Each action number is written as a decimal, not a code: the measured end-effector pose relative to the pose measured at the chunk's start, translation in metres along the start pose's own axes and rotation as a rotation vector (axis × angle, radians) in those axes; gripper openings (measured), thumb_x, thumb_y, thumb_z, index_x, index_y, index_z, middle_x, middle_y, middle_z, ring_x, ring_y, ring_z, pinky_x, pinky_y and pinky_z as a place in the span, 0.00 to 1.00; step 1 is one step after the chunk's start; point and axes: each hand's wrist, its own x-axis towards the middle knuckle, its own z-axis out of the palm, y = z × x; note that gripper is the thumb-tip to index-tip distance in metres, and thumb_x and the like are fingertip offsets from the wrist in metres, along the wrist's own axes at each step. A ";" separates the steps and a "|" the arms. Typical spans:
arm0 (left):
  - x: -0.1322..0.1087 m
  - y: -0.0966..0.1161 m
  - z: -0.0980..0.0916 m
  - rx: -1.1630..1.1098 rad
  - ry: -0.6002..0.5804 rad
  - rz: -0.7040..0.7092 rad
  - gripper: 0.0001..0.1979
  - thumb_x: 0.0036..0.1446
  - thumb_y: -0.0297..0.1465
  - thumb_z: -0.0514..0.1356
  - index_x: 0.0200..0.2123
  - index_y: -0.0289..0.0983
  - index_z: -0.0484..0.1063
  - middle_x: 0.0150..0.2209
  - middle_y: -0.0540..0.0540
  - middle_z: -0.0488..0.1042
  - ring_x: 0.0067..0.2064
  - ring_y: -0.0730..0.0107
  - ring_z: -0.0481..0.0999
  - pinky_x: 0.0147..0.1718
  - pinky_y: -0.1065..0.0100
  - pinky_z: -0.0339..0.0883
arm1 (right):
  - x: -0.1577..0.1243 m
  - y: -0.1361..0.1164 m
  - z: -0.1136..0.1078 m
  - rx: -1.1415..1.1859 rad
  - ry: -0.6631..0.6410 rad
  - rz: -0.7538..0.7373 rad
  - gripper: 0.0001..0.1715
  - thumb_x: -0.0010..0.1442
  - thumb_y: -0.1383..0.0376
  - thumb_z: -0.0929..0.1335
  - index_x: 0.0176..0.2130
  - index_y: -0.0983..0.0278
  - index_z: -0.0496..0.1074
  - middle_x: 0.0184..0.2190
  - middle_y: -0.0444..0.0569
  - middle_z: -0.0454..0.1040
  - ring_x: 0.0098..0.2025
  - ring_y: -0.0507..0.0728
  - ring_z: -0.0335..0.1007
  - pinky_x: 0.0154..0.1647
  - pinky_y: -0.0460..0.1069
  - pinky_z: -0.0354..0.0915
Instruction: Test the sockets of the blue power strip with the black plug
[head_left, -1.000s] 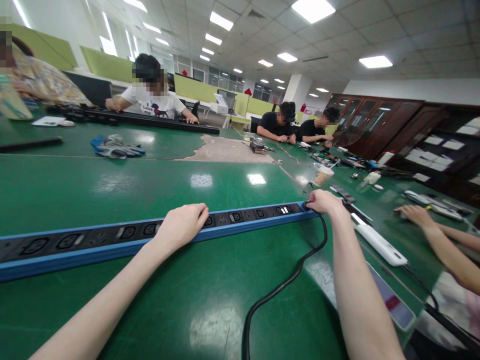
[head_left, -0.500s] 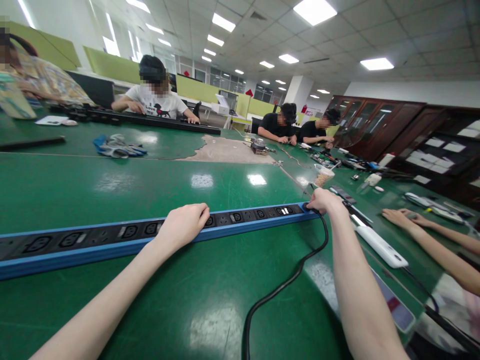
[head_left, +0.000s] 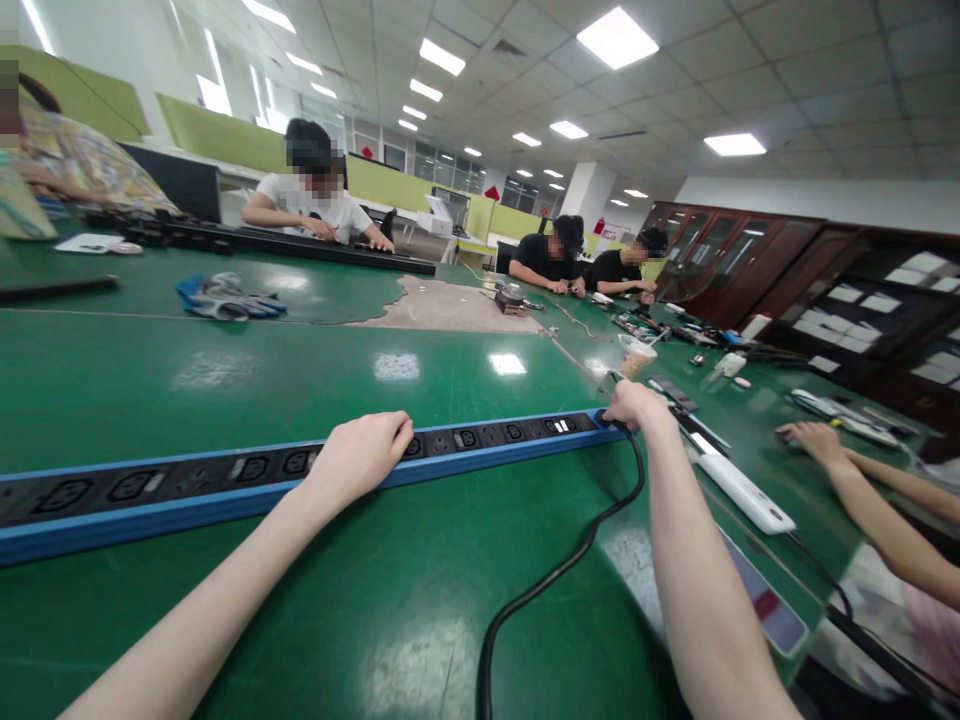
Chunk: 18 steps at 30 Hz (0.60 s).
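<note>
A long blue power strip [head_left: 225, 480] with black sockets lies across the green table [head_left: 300, 380]. My left hand [head_left: 360, 455] rests on its middle, fingers curled over the far edge. My right hand [head_left: 636, 403] grips the strip's right end, where a black cable [head_left: 555, 575] leaves it and curves back toward me.
A white power strip [head_left: 742, 492] lies right of my right arm. A neighbour's hand [head_left: 814, 440] rests on the table at the right. Blue gloves [head_left: 225, 297] and a plastic cup [head_left: 636, 355] sit farther off. Several people work at the far side over a long black strip [head_left: 300, 243].
Both my hands stay on the blue strip. The view has tipped slightly. The neighbour's hand at the right has shifted a little.
</note>
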 end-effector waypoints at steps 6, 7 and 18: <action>0.000 0.000 0.000 -0.011 -0.006 0.000 0.24 0.72 0.44 0.42 0.42 0.43 0.76 0.41 0.43 0.82 0.40 0.56 0.81 0.37 0.63 0.65 | -0.010 0.000 0.008 -0.012 0.071 0.019 0.24 0.55 0.55 0.74 0.48 0.64 0.79 0.50 0.65 0.79 0.51 0.71 0.79 0.50 0.61 0.73; 0.000 0.000 0.000 -0.012 -0.010 -0.003 0.24 0.72 0.43 0.42 0.42 0.43 0.76 0.41 0.43 0.82 0.40 0.56 0.81 0.37 0.62 0.65 | -0.010 0.000 0.008 -0.007 0.065 0.020 0.25 0.55 0.55 0.74 0.49 0.64 0.79 0.50 0.65 0.80 0.51 0.71 0.79 0.49 0.61 0.73; -0.001 0.005 -0.006 -0.003 -0.048 -0.026 0.24 0.72 0.44 0.43 0.43 0.42 0.76 0.43 0.42 0.83 0.42 0.58 0.81 0.40 0.64 0.67 | -0.012 0.008 0.011 -0.002 0.082 -0.017 0.25 0.56 0.53 0.73 0.49 0.63 0.79 0.50 0.64 0.80 0.52 0.70 0.79 0.49 0.59 0.72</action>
